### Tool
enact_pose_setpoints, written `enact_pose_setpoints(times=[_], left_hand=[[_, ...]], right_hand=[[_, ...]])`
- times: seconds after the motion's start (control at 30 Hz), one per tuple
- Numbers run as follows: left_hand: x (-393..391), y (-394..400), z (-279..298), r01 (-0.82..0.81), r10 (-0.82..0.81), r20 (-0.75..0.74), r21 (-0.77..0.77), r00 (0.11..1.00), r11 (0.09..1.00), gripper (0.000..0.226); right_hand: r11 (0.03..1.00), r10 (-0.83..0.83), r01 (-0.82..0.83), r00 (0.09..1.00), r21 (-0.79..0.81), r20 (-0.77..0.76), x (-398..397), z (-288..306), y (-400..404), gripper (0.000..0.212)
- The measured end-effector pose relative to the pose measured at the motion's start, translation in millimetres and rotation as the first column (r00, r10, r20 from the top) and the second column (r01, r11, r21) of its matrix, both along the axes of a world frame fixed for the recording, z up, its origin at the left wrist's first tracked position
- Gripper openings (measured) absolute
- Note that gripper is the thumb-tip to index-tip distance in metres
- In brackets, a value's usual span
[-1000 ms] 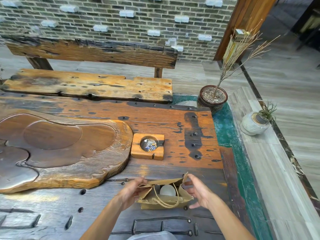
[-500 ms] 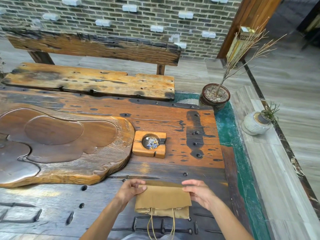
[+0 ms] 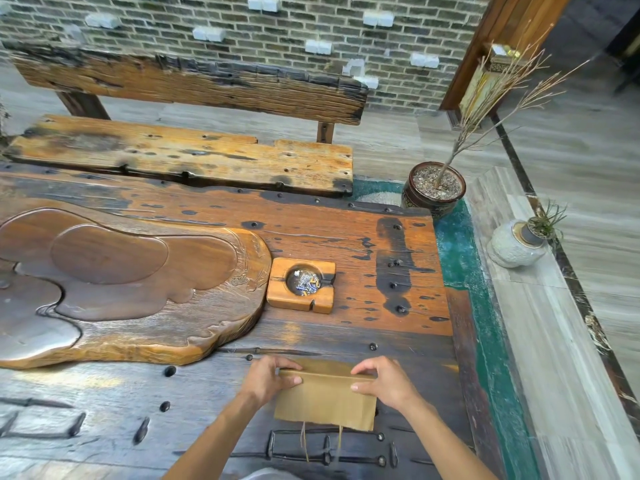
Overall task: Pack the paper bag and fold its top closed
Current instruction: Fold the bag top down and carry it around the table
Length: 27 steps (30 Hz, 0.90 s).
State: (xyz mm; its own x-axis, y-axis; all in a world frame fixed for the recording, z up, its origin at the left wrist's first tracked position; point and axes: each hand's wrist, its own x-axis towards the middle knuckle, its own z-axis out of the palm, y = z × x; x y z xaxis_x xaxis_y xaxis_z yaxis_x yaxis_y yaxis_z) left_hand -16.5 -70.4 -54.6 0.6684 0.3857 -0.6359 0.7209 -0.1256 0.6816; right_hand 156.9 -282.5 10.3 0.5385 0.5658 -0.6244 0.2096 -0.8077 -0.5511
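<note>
A brown paper bag lies on the wooden table near its front edge, its top folded over toward me so the flap covers the front. Its cord handles hang down past the flap. My left hand pinches the fold's left end, thumb on top of the crease. My right hand grips the fold's right end, fingers arched over the back of the bag. What is inside the bag is hidden.
A square wooden ashtray with butts sits just beyond the bag. A large carved wooden tea tray fills the table's left side. A bench stands behind; a plant pot and a pale vase stand at right.
The bag stood open with a white round thing visible inside; its top has since been folded down toward me, and both hands have shifted onto the crease.
</note>
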Motion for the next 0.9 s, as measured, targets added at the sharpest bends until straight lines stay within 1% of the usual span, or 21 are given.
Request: enact_pose_setpoints(times=[0.1,0.17,0.27,0.4,0.5,0.57,0.73,0.87,0.9], left_hand=[[8.3,-6.1,26.2,-0.017,0.017,-0.013,-0.002,1.0,1.0,0.027],[12.7,-6.7,24.9,-0.025,0.025,-0.017,-0.014,1.0,1.0,0.03],[19.5,-7.7,21.9,0.016,-0.016,-0.027,0.0,1.0,1.0,0.024],[31.9,-12.1,20.1,0.158,-0.157,-0.014,0.055,0.987,0.986,0.03],[37.7,-14.6,22.4,0.238,-0.237,-0.021,0.076,0.971,0.968,0.025],[37.7,-14.2,22.6,0.256,-0.255,-0.025,0.083,0.967,0.963,0.023],[31.3,-10.8,19.3,0.205,-0.206,0.003,0.064,0.979,0.977,0.021],[27.3,-8.5,14.0,0.152,-0.152,-0.01,0.033,0.988,0.988,0.025],[26.5,-8.4,12.9,0.14,-0.14,-0.004,0.02,0.99,0.99,0.023]], right_hand=[[1.0,-0.005,0.006,0.999,-0.009,0.042,-2.5,-4.7,6.2,0.016],[1.0,-0.008,0.008,0.998,-0.009,0.061,-2.2,-5.9,8.9,0.013],[0.999,0.028,-0.026,0.996,-0.02,0.09,1.3,-6.5,12.7,0.022],[0.985,0.165,-0.158,0.98,-0.071,0.114,-1.7,-8.3,25.9,0.034],[0.962,0.271,-0.266,0.956,-0.059,0.11,-11.1,-9.8,38.3,0.034],[0.956,0.293,-0.29,0.949,-0.041,0.119,-16.5,-12.8,44.7,0.031],[0.97,0.242,-0.237,0.963,-0.053,0.117,-17.5,-14.3,45.6,0.028],[0.991,0.132,-0.131,0.989,-0.028,0.066,-10.0,-15.7,33.9,0.022],[0.994,0.111,-0.11,0.993,-0.021,0.048,-7.7,-16.5,30.8,0.021]])
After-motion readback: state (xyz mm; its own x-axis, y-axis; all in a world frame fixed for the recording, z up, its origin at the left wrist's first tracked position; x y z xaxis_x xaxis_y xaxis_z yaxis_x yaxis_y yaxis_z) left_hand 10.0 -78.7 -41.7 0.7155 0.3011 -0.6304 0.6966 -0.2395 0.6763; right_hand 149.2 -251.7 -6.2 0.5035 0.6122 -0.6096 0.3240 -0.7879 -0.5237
